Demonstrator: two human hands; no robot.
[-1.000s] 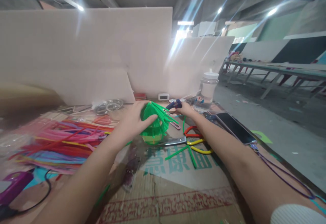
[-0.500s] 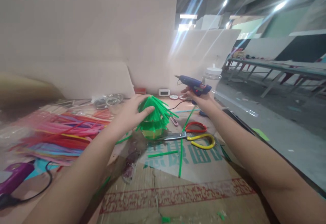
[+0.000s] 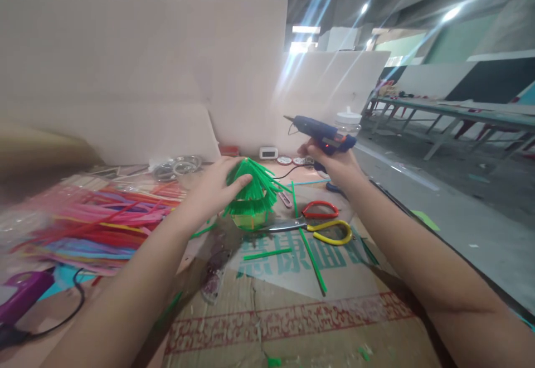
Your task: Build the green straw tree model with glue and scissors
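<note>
My left hand is closed around the far left side of a cone-shaped craft piece built of green pipe cleaners, with fringed layers over a paler base; some fingers are hidden behind it. Raised above the table to the right, my right hand grips a blue hot glue gun with a small red light lit, its nozzle pointing left. Scissors with one red and one yellow handle lie beside the craft piece. A long green pipe cleaner passes by the blades, and a short green piece lies nearer.
Bundled coloured pipe cleaners spread at left, with a purple glue gun below. A printed cardboard sheet covers the front. At the back are a small white clock, a clear bottle and a white board.
My right hand has shifted slightly right with the glue gun. The long green pipe cleaner has swung round, its near end now further right. My left hand stays on the craft piece.
</note>
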